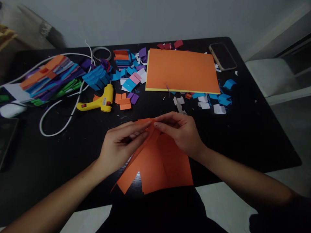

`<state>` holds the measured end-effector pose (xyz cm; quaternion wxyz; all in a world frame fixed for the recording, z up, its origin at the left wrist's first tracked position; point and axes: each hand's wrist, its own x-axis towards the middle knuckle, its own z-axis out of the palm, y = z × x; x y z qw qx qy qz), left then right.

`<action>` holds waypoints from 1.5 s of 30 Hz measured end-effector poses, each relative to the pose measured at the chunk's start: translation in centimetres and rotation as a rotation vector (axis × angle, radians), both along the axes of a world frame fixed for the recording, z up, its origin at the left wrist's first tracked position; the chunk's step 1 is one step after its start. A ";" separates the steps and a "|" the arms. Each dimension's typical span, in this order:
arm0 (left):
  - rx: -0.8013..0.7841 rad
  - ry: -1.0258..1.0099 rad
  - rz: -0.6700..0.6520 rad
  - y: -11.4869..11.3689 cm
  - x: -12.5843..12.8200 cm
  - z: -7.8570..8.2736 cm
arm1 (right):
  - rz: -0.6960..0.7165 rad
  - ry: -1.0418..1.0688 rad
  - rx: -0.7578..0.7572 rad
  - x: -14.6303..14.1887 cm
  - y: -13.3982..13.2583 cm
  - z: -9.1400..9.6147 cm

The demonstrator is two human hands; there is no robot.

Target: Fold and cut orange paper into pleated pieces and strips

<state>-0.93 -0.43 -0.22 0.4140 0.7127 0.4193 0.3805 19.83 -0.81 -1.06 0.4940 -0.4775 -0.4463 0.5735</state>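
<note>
My left hand (123, 144) and my right hand (183, 132) meet over the near side of the table. Both pinch the top end of a narrow orange paper strip (142, 145), thumbs and fingertips almost touching. The strip slants down to the left, toward the table's front edge. Beneath it lie wider pieces of orange paper (167, 165), which reach the front edge and partly overlap. How the strip is folded at the fingertips is hidden.
A yellow glue gun (98, 102) lies left of my hands, near a looping white cable (64, 127). Behind are orange sheets (183, 71), a phone (223, 56), folded blue paper pieces (97, 77) and a pile of coloured strips (52, 77). Scissors (179, 105) sit partly hidden behind my right hand.
</note>
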 end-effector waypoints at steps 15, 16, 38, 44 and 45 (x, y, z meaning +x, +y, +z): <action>0.024 0.010 -0.007 0.1 0.1 -0.1 | 0.008 -0.019 -0.027 0.1 0.0 0.2; 0.025 0.009 -0.006 0.1 0.1 -0.1 | 0.008 -0.019 -0.030 0.1 0.0 0.2; 0.016 -0.005 0.003 0.0 0.0 -0.2 | 0.099 -0.016 -0.100 -0.2 -0.1 -0.2; 0.003 -0.006 0.006 0.1 -0.1 -0.4 | 0.078 -0.019 -0.083 -0.2 -0.3 -0.1; -0.001 -0.008 0.003 0.1 -0.1 -0.4 | 0.076 -0.019 -0.079 -0.2 -0.3 -0.1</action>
